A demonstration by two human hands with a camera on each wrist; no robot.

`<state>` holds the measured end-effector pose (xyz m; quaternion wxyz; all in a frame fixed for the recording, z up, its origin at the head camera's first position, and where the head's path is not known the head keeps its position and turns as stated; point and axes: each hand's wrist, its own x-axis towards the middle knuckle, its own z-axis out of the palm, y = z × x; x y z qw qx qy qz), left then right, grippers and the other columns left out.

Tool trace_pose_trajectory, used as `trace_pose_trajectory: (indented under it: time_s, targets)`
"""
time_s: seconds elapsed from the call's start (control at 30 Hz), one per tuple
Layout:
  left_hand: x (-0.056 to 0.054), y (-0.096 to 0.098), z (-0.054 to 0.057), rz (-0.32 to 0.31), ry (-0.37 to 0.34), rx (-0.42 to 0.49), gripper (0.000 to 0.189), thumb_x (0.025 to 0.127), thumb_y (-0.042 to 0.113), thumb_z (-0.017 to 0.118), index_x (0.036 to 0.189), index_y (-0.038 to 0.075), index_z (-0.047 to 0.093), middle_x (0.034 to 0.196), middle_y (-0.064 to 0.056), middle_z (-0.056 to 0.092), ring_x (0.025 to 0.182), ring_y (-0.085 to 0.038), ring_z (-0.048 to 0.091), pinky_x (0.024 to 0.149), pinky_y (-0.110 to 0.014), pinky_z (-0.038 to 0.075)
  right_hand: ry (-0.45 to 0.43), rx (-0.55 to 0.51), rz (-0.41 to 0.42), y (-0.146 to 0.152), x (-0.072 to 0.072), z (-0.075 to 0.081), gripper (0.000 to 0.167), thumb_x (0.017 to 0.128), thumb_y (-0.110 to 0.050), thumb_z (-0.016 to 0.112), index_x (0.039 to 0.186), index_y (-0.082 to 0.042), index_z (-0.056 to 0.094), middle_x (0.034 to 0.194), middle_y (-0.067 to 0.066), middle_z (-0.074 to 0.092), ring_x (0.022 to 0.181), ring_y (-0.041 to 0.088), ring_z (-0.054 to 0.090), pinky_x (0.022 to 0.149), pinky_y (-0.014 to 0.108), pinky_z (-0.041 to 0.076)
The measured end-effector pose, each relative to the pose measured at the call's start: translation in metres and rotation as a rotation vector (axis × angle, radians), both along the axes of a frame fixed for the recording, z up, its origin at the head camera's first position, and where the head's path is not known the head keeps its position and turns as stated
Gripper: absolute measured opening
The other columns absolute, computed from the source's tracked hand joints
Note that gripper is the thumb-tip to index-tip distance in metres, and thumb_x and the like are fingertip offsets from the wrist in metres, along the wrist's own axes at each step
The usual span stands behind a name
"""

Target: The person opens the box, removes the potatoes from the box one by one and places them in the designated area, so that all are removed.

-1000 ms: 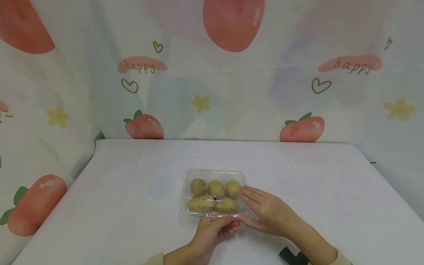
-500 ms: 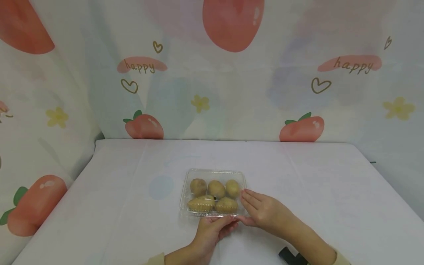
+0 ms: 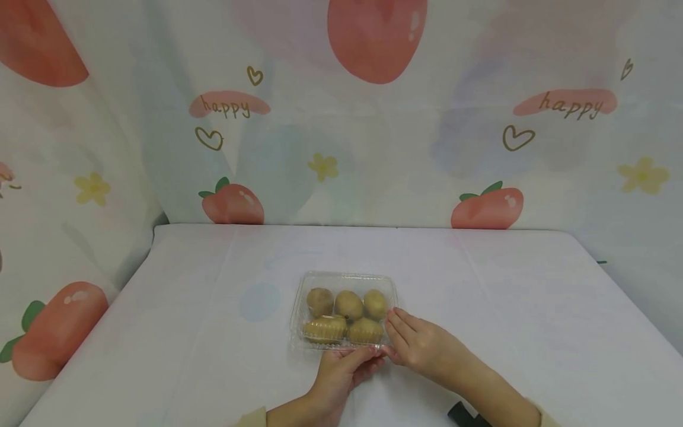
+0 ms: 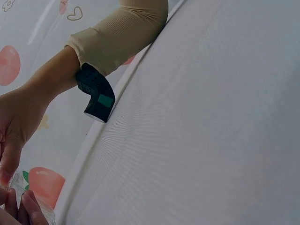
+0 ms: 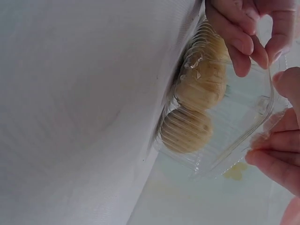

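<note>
- The clear box [image 3: 347, 277] lay on the white table [image 3: 213, 362], with potato-like pieces [image 3: 349, 305] inside it.
- Your left hand [image 3: 341, 375] pinched the box's near rim; your right hand [image 3: 429, 347] pinched its near right corner.
- Steady holding and gentle finger pressure seemed wise; the thin rim could bend.

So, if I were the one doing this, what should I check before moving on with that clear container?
1. Container on the table: ok, it sits on the white surface.
2. All potatoes inside: ok, five visible, three in the far row and two in the near one.
3. Left hand on the container: ok, it pinches the near edge.
4. Right hand on the container: ok, it grips the near right corner.
5. Container fastened all along its edge: cannot tell; the plastic is clear and fingers cover part of it.
</note>
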<state>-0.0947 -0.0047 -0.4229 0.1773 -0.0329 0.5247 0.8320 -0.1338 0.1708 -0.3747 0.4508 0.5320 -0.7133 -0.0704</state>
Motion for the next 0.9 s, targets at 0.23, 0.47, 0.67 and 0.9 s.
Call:
trace_pose_trajectory:
  time_s: [0.23, 0.47, 0.67, 0.9]
  targets:
    - [0.0008, 0.0, 0.0011, 0.01, -0.003, 0.001, 0.024, 0.087, 0.009, 0.059, 0.099, -0.011, 0.063, 0.094, -0.014, 0.067, 0.086, -0.018, 0.065, 0.079, -0.028, 0.049, -0.033, 0.021, -0.043, -0.0001, 0.0028, -0.0007, 0.044, 0.1, -0.014, 0.029, 0.084, 0.007, 0.064, 0.085, 0.018, 0.066, 0.081, 0.027, 0.065, 0.073, 0.03, 0.051]
    - [-0.0003, 0.0007, 0.0007, 0.021, -0.012, 0.0, 0.023, 0.087, 0.008, 0.06, 0.098, -0.011, 0.063, 0.093, -0.014, 0.067, 0.085, -0.018, 0.065, 0.079, -0.028, 0.049, -0.023, 0.014, -0.05, -0.0014, 0.0033, -0.0011, 0.042, 0.099, -0.013, 0.029, 0.085, 0.008, 0.063, 0.086, 0.019, 0.066, 0.081, 0.027, 0.065, 0.073, 0.031, 0.052]
    - [-0.001, 0.0006, 0.0007, 0.034, -0.016, 0.007, 0.022, 0.087, 0.007, 0.059, 0.098, -0.011, 0.063, 0.093, -0.015, 0.067, 0.086, -0.019, 0.065, 0.079, -0.028, 0.049, -0.022, 0.007, -0.055, -0.0018, 0.003, -0.0026, 0.041, 0.099, -0.013, 0.029, 0.087, 0.008, 0.062, 0.086, 0.02, 0.065, 0.081, 0.028, 0.065, 0.072, 0.031, 0.052]
    - [-0.0011, 0.0004, -0.0002, 0.032, -0.009, 0.013, 0.021, 0.087, 0.006, 0.058, 0.098, -0.012, 0.063, 0.094, -0.016, 0.066, 0.086, -0.019, 0.065, 0.08, -0.029, 0.049, -0.045, 0.012, -0.068, -0.0012, 0.0033, -0.0055, 0.044, 0.1, -0.013, 0.026, 0.087, 0.009, 0.062, 0.086, 0.02, 0.065, 0.082, 0.028, 0.065, 0.072, 0.03, 0.052]
